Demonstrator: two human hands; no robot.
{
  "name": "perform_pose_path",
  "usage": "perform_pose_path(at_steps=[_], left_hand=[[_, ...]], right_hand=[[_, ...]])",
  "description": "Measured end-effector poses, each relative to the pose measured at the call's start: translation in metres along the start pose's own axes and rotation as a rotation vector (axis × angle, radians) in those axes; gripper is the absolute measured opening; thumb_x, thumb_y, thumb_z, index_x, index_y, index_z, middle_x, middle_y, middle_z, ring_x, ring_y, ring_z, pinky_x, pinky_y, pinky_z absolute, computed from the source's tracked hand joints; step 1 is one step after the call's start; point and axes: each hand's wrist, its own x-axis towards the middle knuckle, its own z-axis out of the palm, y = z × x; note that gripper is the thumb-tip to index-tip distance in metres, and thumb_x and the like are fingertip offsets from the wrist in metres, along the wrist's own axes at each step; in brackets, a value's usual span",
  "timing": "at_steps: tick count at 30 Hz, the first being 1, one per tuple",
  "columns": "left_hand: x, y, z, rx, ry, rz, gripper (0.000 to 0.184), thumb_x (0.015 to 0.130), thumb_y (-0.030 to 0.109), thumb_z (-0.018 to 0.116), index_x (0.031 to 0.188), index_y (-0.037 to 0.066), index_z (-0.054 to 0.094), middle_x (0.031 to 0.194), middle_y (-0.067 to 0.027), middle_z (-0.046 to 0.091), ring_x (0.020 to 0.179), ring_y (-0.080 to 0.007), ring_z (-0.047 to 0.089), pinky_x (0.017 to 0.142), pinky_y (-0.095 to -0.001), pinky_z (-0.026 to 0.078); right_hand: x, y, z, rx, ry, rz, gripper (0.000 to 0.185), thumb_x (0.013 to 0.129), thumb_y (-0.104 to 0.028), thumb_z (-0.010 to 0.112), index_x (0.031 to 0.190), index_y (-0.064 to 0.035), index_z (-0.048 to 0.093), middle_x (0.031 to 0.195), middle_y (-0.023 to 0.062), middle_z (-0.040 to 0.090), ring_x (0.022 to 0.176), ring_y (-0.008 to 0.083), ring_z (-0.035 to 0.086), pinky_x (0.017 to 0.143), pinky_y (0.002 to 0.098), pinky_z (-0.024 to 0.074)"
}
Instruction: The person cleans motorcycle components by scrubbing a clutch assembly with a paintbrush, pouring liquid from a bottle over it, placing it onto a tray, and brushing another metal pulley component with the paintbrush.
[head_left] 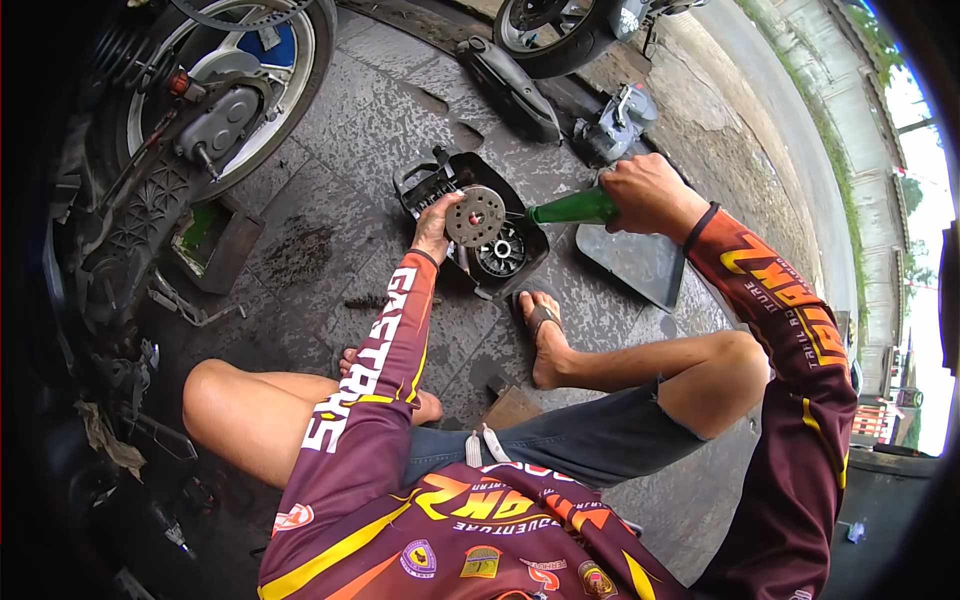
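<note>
My left hand is closed on the edge of a round metal disc with a ring of holes and a reddish centre, perhaps a clutch drum. A black plastic tub sits on the floor below it. Inside the tub lie a finned fan wheel and, partly behind the disc, a coil spring. My right hand grips a green glass bottle, held nearly level with its mouth pointing at the disc. Whether liquid is leaving the bottle is too small to tell.
A grey tray lies right of the tub, with a silver engine part and a long black cover beyond. A scooter wheel with its gearcase stands at left. A wooden block lies near my feet.
</note>
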Motion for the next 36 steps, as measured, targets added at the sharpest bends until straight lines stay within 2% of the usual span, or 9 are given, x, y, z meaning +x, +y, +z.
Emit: perform_pose_path(at_steps=[12,14,17,21,22,25,31,33,36], left_hand=[[0.005,-0.004,-0.003,-0.199,-0.029,-0.026,0.026,0.088,0.032,0.067,0.103,0.011,0.065,0.095,-0.0056,0.068,0.076,-0.0180,0.066,0.074,-0.0356,0.057],[0.006,-0.004,-0.004,-0.210,-0.062,-0.036,0.024,0.089,0.031,0.065,0.102,0.012,0.065,0.092,-0.0064,0.068,0.073,-0.0190,0.066,0.072,-0.0376,0.057],[0.002,-0.003,0.002,-0.205,-0.045,-0.047,0.025,0.090,0.032,0.065,0.104,0.012,0.066,0.092,-0.0068,0.069,0.072,-0.0193,0.065,0.072,-0.0380,0.057],[-0.008,0.006,0.021,-0.245,-0.029,-0.043,0.031,0.094,0.038,0.062,0.106,0.009,0.065,0.099,-0.0081,0.070,0.080,-0.0192,0.069,0.076,-0.0364,0.059],[-0.007,0.008,0.019,-0.208,-0.107,-0.042,0.035,0.095,0.040,0.059,0.109,0.008,0.065,0.104,-0.0088,0.070,0.089,-0.0213,0.070,0.084,-0.0389,0.058],[-0.007,0.009,0.028,-0.227,-0.025,-0.051,0.044,0.098,0.038,0.051,0.114,-0.001,0.062,0.104,-0.0143,0.070,0.084,-0.0240,0.070,0.079,-0.0384,0.059],[0.018,-0.010,0.008,-0.319,-0.058,-0.079,0.039,0.097,0.038,0.052,0.104,0.001,0.060,0.093,-0.0123,0.066,0.080,-0.0253,0.067,0.070,-0.0386,0.060],[0.020,-0.013,0.005,-0.277,-0.013,-0.095,0.052,0.096,0.042,0.049,0.116,-0.005,0.058,0.107,-0.0192,0.064,0.093,-0.0308,0.065,0.086,-0.0448,0.056],[0.016,-0.014,0.010,-0.252,0.043,-0.099,0.050,0.096,0.041,0.050,0.116,-0.003,0.057,0.106,-0.0182,0.062,0.093,-0.0318,0.065,0.086,-0.0464,0.056]], right_hand=[[0.010,-0.024,-0.009,-0.020,-0.055,-0.079,0.041,0.064,-0.040,0.084,0.084,-0.0075,0.069,0.076,0.0136,0.069,0.076,0.0331,0.070,0.065,0.0426,0.0540],[0.012,-0.027,-0.009,0.009,0.043,-0.109,0.028,0.064,-0.030,0.077,0.076,-0.0060,0.073,0.073,0.0152,0.070,0.072,0.0324,0.071,0.062,0.0407,0.0561],[0.017,-0.028,-0.014,0.011,0.084,-0.119,0.028,0.065,-0.031,0.077,0.077,-0.0059,0.073,0.073,0.0150,0.070,0.072,0.0321,0.071,0.063,0.0406,0.0562],[0.020,-0.031,-0.023,0.004,0.067,-0.113,0.029,0.065,-0.031,0.078,0.077,-0.0057,0.073,0.074,0.0144,0.070,0.073,0.0315,0.071,0.063,0.0404,0.0565],[0.021,-0.031,-0.024,-0.003,0.044,-0.109,0.029,0.066,-0.032,0.078,0.078,-0.0055,0.073,0.076,0.0142,0.071,0.074,0.0313,0.072,0.064,0.0402,0.0567],[0.022,-0.032,-0.024,-0.005,0.005,-0.099,0.031,0.067,-0.032,0.078,0.080,-0.0051,0.073,0.078,0.0139,0.072,0.076,0.0310,0.072,0.065,0.0398,0.0569],[0.018,-0.034,-0.025,-0.024,-0.006,-0.099,0.033,0.067,-0.034,0.079,0.082,-0.0049,0.073,0.080,0.0139,0.072,0.078,0.0309,0.072,0.066,0.0395,0.0571],[0.017,-0.034,-0.023,-0.034,-0.001,-0.095,0.033,0.066,-0.034,0.079,0.082,-0.0051,0.073,0.080,0.0137,0.072,0.078,0.0309,0.072,0.066,0.0395,0.0571],[0.022,-0.033,-0.025,-0.054,-0.016,-0.096,0.047,0.064,-0.041,0.085,0.088,-0.0046,0.068,0.078,0.0135,0.070,0.078,0.0326,0.071,0.067,0.0416,0.0555]])
